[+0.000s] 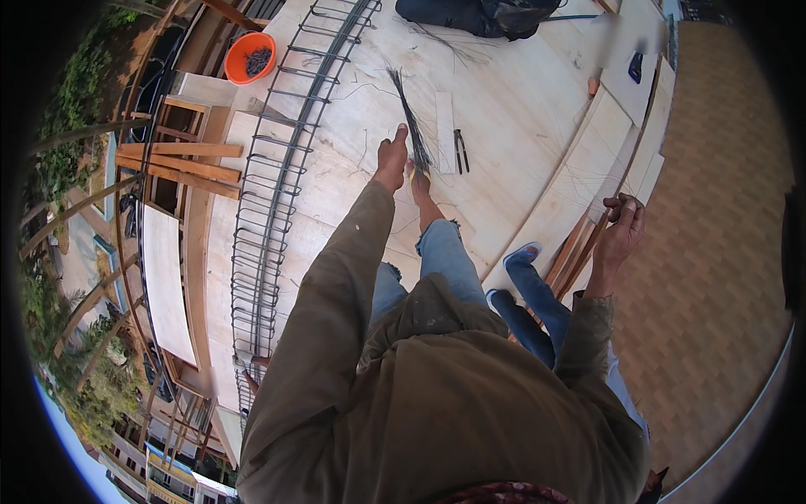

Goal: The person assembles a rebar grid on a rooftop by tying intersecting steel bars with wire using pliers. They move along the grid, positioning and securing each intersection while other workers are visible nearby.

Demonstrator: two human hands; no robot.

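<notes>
My left hand (392,158) is closed with its thumb up, beside a bundle of dark thin tie wire (409,118); what its fingers hold, if anything, is hidden. The bundle's lower end lies by my foot (421,183). Out to the right, my right hand (624,225) pinches the ends of fine wires (588,183) that fan out leftward over the boards. Pincers with dark handles (461,151) lie on the pale plywood deck (478,92), right of the bundle.
A long rebar cage (267,202) runs along the left. Beyond it stand an orange bowl (249,59) of small dark pieces and timber planks (180,160). Another person's legs (533,294) are at my right, near the tiled surface (714,210). A dark bag (478,15) lies ahead.
</notes>
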